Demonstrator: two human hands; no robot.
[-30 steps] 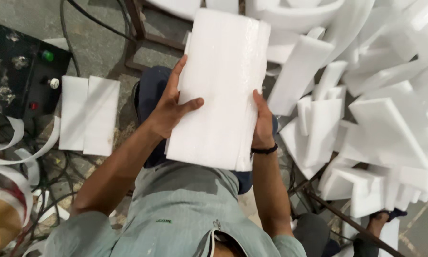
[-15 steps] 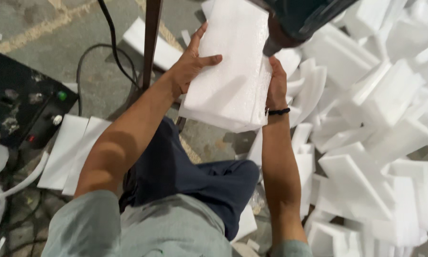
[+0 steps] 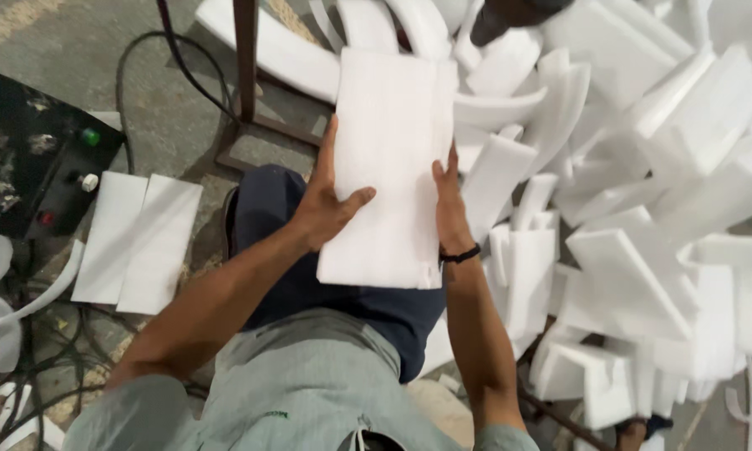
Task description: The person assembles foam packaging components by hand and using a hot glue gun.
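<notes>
Head view: one stack of white foam sheets (image 3: 390, 167) is held upright over the person's lap, above the dark trousers (image 3: 309, 250). Its long edges run up and down the picture; the sheet edges show as thin layers along its right side, too fine to count. The left hand (image 3: 326, 205) grips the stack's left long edge, thumb pressed flat on the front face and fingers running up the side. The right hand (image 3: 449, 205) clamps the right long edge, fingers wrapped behind; a black wristband (image 3: 459, 255) sits on that wrist.

On the concrete floor (image 3: 75, 50) at the left lie two flat foam sheets (image 3: 138, 238) side by side, touching along one long edge, just beside one black control box (image 3: 38, 163) with a green button, a white knob and a red button. One rusty metal post (image 3: 245, 58) stands behind the stack.

To the right a loose heap of foam pieces (image 3: 643, 209), too many to count, crowds up to the stack's right edge. Bare floor shows only at upper left.
</notes>
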